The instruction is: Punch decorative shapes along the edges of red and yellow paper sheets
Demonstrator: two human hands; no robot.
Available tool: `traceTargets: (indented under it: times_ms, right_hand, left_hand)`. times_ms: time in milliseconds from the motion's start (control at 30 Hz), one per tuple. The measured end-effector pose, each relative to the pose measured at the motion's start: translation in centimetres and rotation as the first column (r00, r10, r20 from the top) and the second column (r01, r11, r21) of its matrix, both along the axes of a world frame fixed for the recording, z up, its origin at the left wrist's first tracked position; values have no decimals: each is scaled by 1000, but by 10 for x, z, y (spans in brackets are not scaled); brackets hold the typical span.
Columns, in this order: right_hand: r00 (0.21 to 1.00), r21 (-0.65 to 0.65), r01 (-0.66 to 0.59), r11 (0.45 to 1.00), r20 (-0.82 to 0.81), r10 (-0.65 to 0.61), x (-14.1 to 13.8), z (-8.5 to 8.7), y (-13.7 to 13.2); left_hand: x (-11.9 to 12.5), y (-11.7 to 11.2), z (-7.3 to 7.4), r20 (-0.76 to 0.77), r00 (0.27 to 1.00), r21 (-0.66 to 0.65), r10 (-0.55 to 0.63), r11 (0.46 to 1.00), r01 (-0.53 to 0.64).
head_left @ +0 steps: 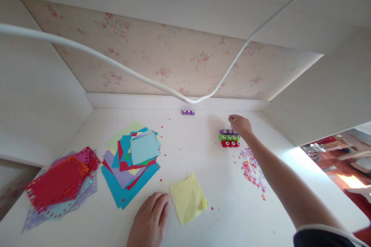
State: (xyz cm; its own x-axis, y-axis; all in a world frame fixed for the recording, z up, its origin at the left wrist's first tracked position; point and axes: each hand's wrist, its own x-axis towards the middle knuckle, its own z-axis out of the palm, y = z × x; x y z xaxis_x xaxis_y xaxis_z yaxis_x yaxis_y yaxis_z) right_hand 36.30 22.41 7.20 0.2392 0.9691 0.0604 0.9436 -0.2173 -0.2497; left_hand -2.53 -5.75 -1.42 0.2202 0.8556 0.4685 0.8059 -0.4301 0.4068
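Observation:
My left hand lies flat on the white desk, fingers stretched out, its fingertips just beside a yellow paper square with a punched top edge. My right hand reaches far out to the right, fingers curled over the back of a row of paper punches: purple, green and red. Whether it grips one I cannot make out. Another small purple punch stands alone by the back wall.
A stack of coloured paper squares lies left of centre. Further left sits a pile of punched sheets. Confetti is scattered at the right. A white cable hangs across the view. The desk is boxed in by walls.

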Motion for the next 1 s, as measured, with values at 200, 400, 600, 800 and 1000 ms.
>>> traceTargets:
  times_ms: [200,400,600,800,1000]
  right_hand:
    - [911,-21,-409,912,-70,407,-112,-24,32]
    - [893,-47,-448,893,-77,444,-162,-39,68]
    - [933,-21,-353,935,-88,350,-159,-44,56]
    - [925,50,-324,945,-191,327,-143,-36,13]
    - [757,40,-539,841,-415,505,-155,-14,-66]
  left_hand:
    - [1,-2,5,51,998,-102,-27,994,32]
    - [1,-3,8,164,986,-173,-14,984,43]
    - [1,-3,14,208,978,-254,-3,966,57]
    - [-1,-3,11,213,977,-271,-20,959,79]
    - [-3,-7,14,347,932,-351,104,936,26]
